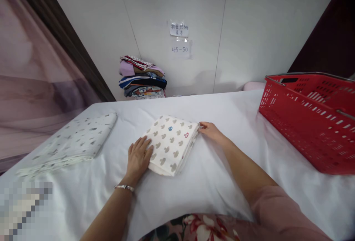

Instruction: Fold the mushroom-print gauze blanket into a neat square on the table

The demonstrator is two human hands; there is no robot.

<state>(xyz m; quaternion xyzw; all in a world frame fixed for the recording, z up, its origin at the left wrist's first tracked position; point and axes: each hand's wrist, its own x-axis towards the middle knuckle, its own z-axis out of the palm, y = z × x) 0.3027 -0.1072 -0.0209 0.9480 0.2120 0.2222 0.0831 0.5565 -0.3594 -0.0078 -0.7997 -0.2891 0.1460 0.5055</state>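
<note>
A white folded cloth (166, 148) printed with grey mushrooms, plus one blue and one pink, lies in the middle of the table. My left hand (139, 156) rests flat over its left edge, fingers stretched out. At the cloth's right corner, my right hand (210, 131) pinches the layered edge between thumb and fingers. Left of these, a second folded white cloth (80, 137) with a small dark print lies flat, apart from both hands.
A white sheet (222, 189) covers the table. On the right stands a red perforated basket (305, 122). Behind the far edge, a stack of folded fabrics (142, 78) leans near the wall, below paper notes (180, 47). A sheer curtain (41, 71) hangs at left.
</note>
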